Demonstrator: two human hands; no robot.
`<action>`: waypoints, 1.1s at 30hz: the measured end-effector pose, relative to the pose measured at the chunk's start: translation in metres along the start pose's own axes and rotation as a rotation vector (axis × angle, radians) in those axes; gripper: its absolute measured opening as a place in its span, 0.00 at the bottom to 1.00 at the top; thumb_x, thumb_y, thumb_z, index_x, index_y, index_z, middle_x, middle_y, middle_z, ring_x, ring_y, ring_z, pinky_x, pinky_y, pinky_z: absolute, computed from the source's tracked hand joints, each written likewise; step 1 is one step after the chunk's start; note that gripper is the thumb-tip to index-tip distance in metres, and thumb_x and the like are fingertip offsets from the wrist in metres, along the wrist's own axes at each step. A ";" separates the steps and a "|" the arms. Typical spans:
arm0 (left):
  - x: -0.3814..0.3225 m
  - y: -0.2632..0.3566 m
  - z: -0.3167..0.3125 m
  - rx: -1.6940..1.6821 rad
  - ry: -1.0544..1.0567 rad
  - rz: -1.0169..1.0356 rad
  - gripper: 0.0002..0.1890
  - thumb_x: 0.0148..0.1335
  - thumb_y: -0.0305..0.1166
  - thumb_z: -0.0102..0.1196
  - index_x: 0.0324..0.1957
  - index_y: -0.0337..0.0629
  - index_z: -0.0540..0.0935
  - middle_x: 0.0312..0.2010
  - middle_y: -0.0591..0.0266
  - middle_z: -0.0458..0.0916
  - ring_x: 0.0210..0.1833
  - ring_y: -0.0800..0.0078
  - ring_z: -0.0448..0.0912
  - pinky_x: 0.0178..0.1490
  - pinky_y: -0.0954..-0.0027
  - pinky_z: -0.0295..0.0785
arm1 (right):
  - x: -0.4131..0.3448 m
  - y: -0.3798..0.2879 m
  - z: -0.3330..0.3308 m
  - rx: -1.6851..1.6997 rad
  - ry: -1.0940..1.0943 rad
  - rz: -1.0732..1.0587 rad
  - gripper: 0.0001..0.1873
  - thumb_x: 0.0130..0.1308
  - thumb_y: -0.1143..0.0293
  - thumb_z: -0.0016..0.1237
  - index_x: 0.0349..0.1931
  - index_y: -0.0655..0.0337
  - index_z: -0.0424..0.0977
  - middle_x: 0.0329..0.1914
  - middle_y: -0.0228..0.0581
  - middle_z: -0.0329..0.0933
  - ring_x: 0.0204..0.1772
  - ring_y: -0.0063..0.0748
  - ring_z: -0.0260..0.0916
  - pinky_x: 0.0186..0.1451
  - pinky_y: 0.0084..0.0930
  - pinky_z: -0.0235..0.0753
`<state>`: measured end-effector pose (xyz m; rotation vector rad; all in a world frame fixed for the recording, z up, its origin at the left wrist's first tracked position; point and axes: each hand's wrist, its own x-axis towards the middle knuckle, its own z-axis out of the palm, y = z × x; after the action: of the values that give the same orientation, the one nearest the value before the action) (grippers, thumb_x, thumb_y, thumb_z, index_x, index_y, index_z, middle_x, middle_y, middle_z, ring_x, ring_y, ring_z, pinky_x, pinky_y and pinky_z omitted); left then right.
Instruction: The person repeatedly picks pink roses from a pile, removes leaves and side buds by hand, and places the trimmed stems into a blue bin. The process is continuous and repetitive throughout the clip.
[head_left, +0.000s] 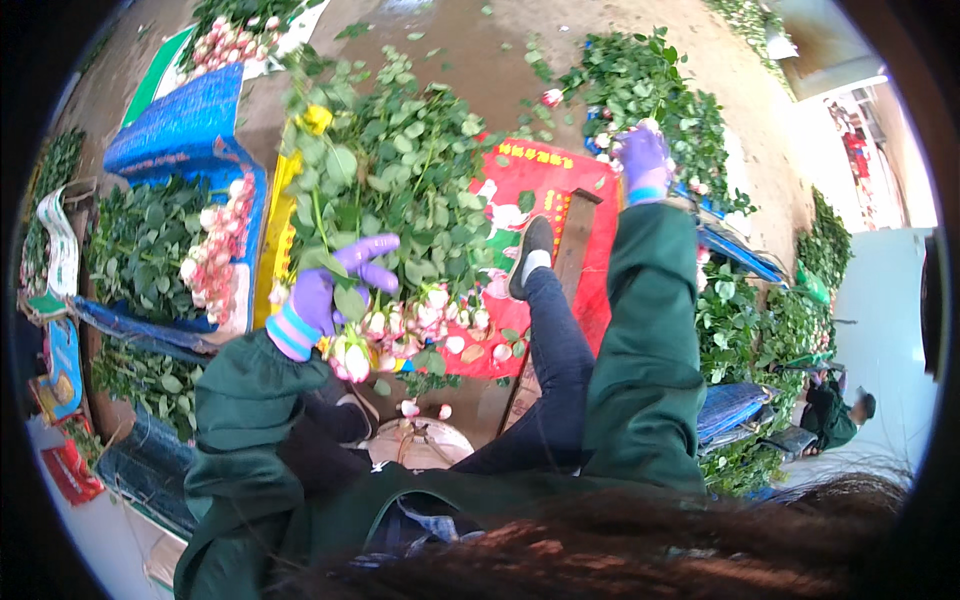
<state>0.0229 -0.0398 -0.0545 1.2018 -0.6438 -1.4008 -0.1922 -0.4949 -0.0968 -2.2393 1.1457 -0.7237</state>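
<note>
My left hand (319, 296), in a purple glove, is around the stem of a pink-and-white rose (349, 360), with two fingers spread apart. The bloom hangs below the palm, and leaves rise past the fingers. Beneath lies a heap of leafy rose stems (420, 172), its blooms (431, 311) towards me, on a red printed sack (555, 172). At the far right, my gloved right hand (643, 159) reaches to another rose pile (637, 75). A pale bloom (649, 124) shows at its fingertips; whether they grip it is hidden.
Left of me, roses (217, 259) lie in a blue woven wrap (180, 127). A wooden bar (579, 225) crosses the red sack beside my foot (532, 251). More bundles (727, 307) line the right side, where another person (829, 416) is. Loose leaves litter the floor (465, 45).
</note>
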 end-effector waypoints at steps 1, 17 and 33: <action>-0.001 0.006 -0.007 -0.077 0.029 -0.027 0.24 0.66 0.38 0.33 0.62 0.42 0.63 0.36 0.63 0.79 0.14 0.89 0.60 0.14 0.85 0.51 | -0.029 -0.008 0.035 -0.810 -0.157 -0.381 0.11 0.66 0.74 0.35 0.47 0.60 0.68 0.37 0.37 0.75 0.37 0.28 0.74 0.35 0.27 0.74; -0.030 0.038 -0.031 -0.172 0.282 0.023 0.23 0.66 0.42 0.36 0.58 0.42 0.69 0.36 0.57 0.80 0.13 0.87 0.61 0.13 0.85 0.49 | -0.212 -0.184 0.227 -0.298 -0.637 0.143 0.24 0.61 0.48 0.38 0.38 0.61 0.74 0.40 0.51 0.76 0.45 0.50 0.73 0.47 0.44 0.70; -0.055 0.053 -0.045 -0.174 0.386 0.149 0.21 0.66 0.39 0.37 0.56 0.40 0.70 0.36 0.57 0.81 0.11 0.88 0.60 0.13 0.85 0.50 | -0.222 -0.211 0.248 -0.273 -0.524 0.048 0.32 0.55 0.55 0.49 0.59 0.60 0.59 0.51 0.59 0.68 0.52 0.54 0.69 0.53 0.40 0.70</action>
<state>0.0765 0.0108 -0.0055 1.2147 -0.3254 -1.0393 -0.0209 -0.1519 -0.1870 -2.4040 1.0687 0.0567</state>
